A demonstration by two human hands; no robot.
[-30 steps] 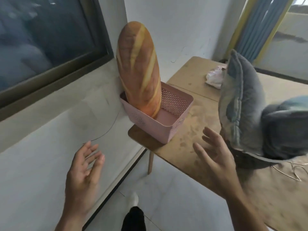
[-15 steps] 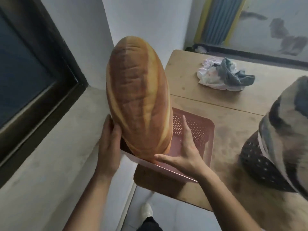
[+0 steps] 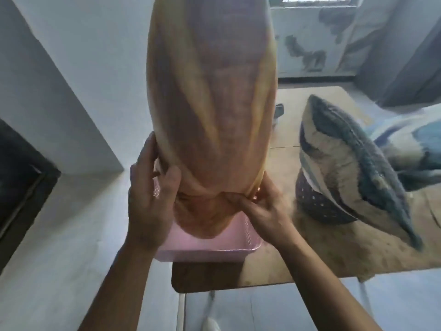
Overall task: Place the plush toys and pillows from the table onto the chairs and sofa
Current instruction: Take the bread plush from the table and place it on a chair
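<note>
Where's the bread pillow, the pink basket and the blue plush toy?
bread pillow (image 3: 214, 103), head view, its middle.
pink basket (image 3: 202, 255), head view, front wall.
blue plush toy (image 3: 346, 173), head view, its side.

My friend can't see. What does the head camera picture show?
A left hand and a right hand grip the lower end of a big upright bread pillow, whose bottom is in a pink basket on the table corner. A blue-grey plush leans beside it to the right.
</note>
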